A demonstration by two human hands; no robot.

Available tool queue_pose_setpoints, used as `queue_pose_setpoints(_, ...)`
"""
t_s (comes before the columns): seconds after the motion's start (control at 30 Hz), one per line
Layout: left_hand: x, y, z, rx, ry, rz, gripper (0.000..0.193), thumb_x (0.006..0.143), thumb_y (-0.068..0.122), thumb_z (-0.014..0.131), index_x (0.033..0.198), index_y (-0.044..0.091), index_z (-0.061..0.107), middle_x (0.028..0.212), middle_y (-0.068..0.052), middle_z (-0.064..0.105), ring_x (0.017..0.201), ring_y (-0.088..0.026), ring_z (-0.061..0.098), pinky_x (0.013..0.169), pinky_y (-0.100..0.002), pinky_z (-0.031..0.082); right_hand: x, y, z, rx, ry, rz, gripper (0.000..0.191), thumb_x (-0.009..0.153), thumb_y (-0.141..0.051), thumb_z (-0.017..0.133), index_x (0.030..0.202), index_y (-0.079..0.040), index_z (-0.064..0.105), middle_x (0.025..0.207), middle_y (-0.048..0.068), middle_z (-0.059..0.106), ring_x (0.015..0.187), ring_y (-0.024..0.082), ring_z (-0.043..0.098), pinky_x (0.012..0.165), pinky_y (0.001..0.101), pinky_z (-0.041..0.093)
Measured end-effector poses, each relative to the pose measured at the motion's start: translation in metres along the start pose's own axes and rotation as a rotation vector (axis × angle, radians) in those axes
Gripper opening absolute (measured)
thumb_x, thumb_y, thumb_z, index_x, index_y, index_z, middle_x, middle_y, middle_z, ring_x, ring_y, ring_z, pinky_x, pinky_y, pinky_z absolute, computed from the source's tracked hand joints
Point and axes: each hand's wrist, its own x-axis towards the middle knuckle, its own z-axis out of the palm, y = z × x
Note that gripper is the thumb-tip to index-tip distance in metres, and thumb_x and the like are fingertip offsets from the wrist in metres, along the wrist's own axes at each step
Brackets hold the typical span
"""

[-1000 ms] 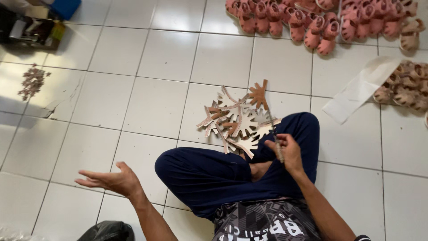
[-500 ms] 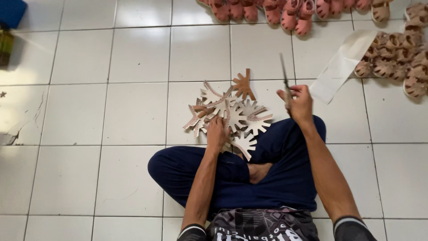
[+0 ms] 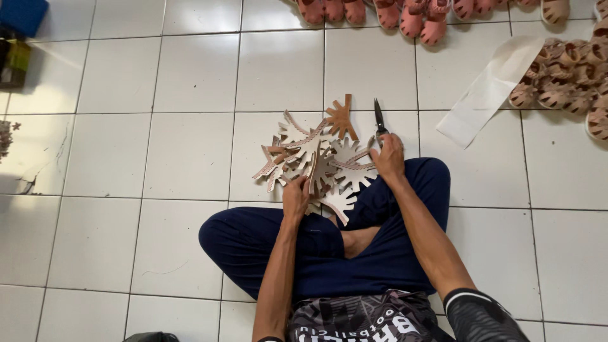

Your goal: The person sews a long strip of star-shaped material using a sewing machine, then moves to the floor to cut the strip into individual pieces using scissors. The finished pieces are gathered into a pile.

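I sit cross-legged on a white tiled floor in dark blue trousers. A pile of flat, star-shaped leather cutouts [image 3: 316,161], beige and brown, lies on the tiles just past my knees. My left hand [image 3: 296,196] grips one beige cutout [image 3: 311,172] at the near edge of the pile, lifting it on edge. My right hand [image 3: 387,158] holds a pair of scissors [image 3: 379,119] by the handles, the dark blades pointing away from me, beside the right side of the pile.
Pink sandals [image 3: 386,11] line the top edge. Tan and brown sandals [image 3: 570,76] are heaped at the upper right, next to a white strip of paper [image 3: 487,92]. A blue object [image 3: 22,14] and a dark box [image 3: 12,63] sit at the upper left.
My left hand swung in from the floor at my left to the pile and took hold of a cutout. My right hand raised the scissors from my lap to the pile's right side.
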Motion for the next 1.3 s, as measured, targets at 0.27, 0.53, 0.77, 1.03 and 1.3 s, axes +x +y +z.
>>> queue_pose_setpoints(0.27,-0.012,-0.001,-0.014,-0.193,0.042,-0.2,0.032,0.094,0.027,0.07,0.106,-0.002,0.076,0.078,-0.015,0.076,0.07,-0.02,0.071,0.067,-0.036,0.055,-0.03,-0.04,0.011,-0.239,-0.609,-0.132,0.062,0.073,-0.028,0.086,0.123,-0.003,0.058,0.122,0.022,0.057,0.101,0.042,0.067,0.084,0.0491,0.056)
queue_pose_setpoints(0.53,-0.033,-0.011,-0.032,-0.874,-0.152,-0.516,0.029,0.096,0.018,0.06,0.115,-0.002,0.069,0.076,-0.006,0.069,0.067,-0.015,0.069,0.068,-0.032,0.062,-0.038,-0.027,0.018,-0.02,-0.233,0.008,0.029,0.085,-0.017,0.073,0.111,-0.005,0.069,0.098,0.018,0.068,0.092,0.042,0.069,0.08,0.0517,0.054)
queue_pose_setpoints(0.77,-0.061,-0.003,-0.034,-0.782,-0.296,-0.056,0.01,0.1,0.011,0.069,0.108,0.006,0.071,0.115,-0.01,0.068,0.11,-0.023,0.059,0.091,-0.039,0.049,-0.029,-0.04,0.004,0.316,0.0,-0.116,0.014,0.099,-0.015,0.055,0.092,-0.004,0.06,0.088,0.015,0.06,0.082,0.034,0.062,0.077,0.0441,0.05)
queue_pose_setpoints(1.03,-0.004,-0.005,-0.066,-0.201,0.129,0.088,0.015,0.09,0.009,0.073,0.103,0.011,0.079,0.118,-0.008,0.072,0.109,-0.022,0.072,0.091,-0.034,0.061,-0.026,-0.093,0.045,0.056,-0.015,-0.882,0.01,0.101,-0.015,0.059,0.096,-0.011,0.066,0.1,0.007,0.069,0.102,0.024,0.065,0.1,0.045,0.051)
queue_pose_setpoints(1.3,-0.002,-0.01,-0.051,-0.799,-0.051,-0.372,0.037,0.102,0.017,0.064,0.135,0.001,0.066,0.117,-0.008,0.072,0.105,-0.013,0.069,0.078,-0.028,0.06,-0.064,-0.126,0.077,0.394,-0.143,-0.534,0.038,0.1,-0.026,0.067,0.13,-0.005,0.058,0.134,0.016,0.062,0.131,0.033,0.06,0.114,0.0432,0.048)
